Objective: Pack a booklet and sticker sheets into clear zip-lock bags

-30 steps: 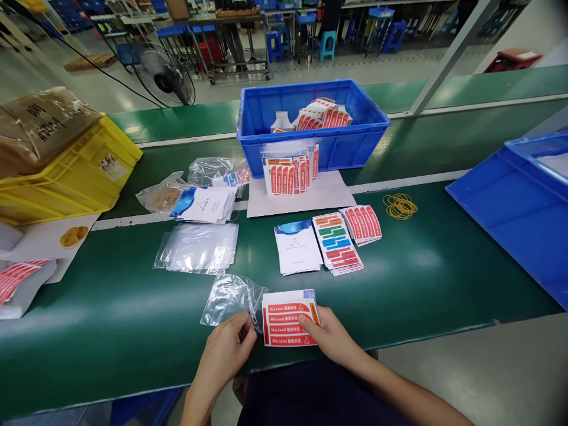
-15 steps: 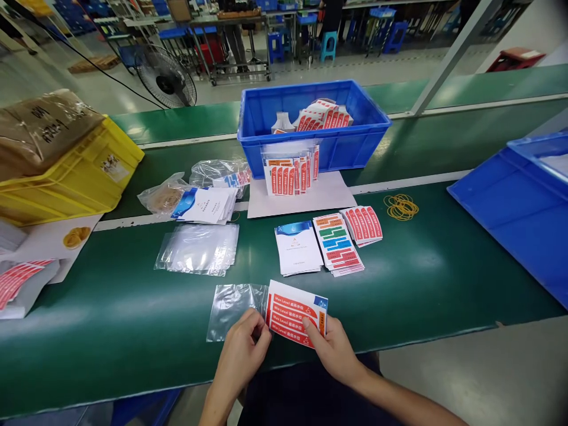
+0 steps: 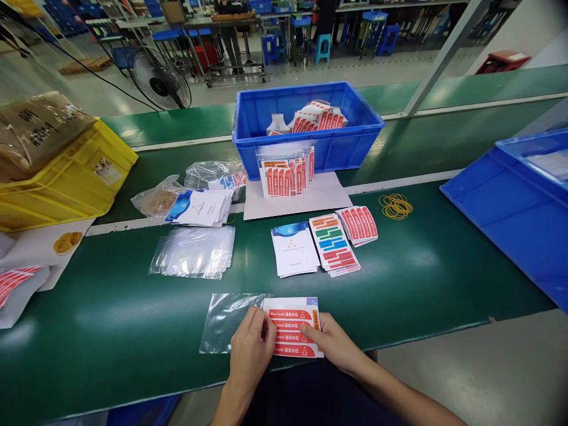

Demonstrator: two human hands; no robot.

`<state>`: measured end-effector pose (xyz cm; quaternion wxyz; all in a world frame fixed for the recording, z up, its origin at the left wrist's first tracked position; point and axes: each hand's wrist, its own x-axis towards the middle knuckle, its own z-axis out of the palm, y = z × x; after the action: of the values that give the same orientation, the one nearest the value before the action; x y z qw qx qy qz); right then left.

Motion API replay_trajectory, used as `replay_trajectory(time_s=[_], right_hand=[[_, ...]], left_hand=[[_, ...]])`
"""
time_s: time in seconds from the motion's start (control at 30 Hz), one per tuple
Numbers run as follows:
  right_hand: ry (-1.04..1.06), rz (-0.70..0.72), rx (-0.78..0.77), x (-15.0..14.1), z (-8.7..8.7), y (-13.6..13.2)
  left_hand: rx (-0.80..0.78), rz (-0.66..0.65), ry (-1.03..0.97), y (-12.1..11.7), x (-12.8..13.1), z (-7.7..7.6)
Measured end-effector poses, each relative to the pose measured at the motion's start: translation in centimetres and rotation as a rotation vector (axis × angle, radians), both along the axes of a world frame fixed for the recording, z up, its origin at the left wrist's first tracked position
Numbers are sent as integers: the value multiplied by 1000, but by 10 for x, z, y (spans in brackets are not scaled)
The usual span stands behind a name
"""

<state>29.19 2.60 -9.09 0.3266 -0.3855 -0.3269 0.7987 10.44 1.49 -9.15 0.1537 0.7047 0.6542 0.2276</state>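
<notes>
My right hand (image 3: 339,343) grips a stack of red-and-white label sheets (image 3: 290,337) by its right edge, thumb on top; blue and orange edges of other sheets show beneath. My left hand (image 3: 255,340) is closed in a pinch at the mouth of a clear plastic bag (image 3: 217,325), over the stack's left end. The left end of the stack meets the bag there; how far it goes inside is hidden by my fingers. Beyond my hands lie a pile of white booklets (image 3: 295,251), multicoloured label sheets (image 3: 335,244) and red label sheets (image 3: 358,225).
Clear bags (image 3: 195,251) lie flat at left, below more booklets (image 3: 202,207). A blue bin (image 3: 306,142) holds packed sets; filled bags (image 3: 284,174) lean on its front. Rubber bands (image 3: 396,206) lie right. A yellow crate (image 3: 89,183) and another blue bin (image 3: 501,201) flank the bench.
The stack tilted, then levelled again, and my left hand moved right onto its left end. The clear bag, crumpled earlier, now lies flatter and closer against the stack.
</notes>
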Motion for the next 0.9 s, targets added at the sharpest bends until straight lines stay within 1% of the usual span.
replay_trajectory(time_s=[0.13, 0.2, 0.23, 0.33, 0.4, 0.47, 0.53, 0.6, 0.67, 0.73, 0.77, 0.83, 0.87, 0.9], right_hand=[[10, -64, -13, -11, -2, 1], [-29, -86, 49, -19, -3, -1], [-62, -66, 103, -23, -3, -1], [-178, 71, 280, -28, 1, 3], [-225, 149, 337, -26, 7, 10], [-201, 183, 331, -21, 15, 20], [-145, 173, 321, -15, 23, 31], [-116, 139, 344, -12, 31, 41], [-152, 110, 406, -13, 40, 48], [-217, 99, 522, -18, 49, 51], [-252, 104, 611, -22, 54, 51], [-313, 148, 832, -31, 61, 50], [-334, 172, 933, -36, 64, 49], [-355, 184, 999, -40, 65, 48]], left_hand=[[22, -37, -45, -1, 2, 1], [5, -49, -79, 0, 3, 3], [-4, -59, -100, 0, 4, 5], [-14, -74, -177, 1, 6, 12], [-11, -45, -248, 2, 4, 18], [-5, 13, -329, 4, -1, 29], [9, 73, -424, 7, -8, 43], [41, 145, -532, 9, -15, 62], [108, 243, -640, 12, -21, 82], [183, 333, -755, 14, -23, 100], [215, 349, -819, 15, -23, 106], [236, 313, -934, 18, -20, 114], [218, 262, -966, 21, -18, 115], [183, 201, -971, 24, -17, 114]])
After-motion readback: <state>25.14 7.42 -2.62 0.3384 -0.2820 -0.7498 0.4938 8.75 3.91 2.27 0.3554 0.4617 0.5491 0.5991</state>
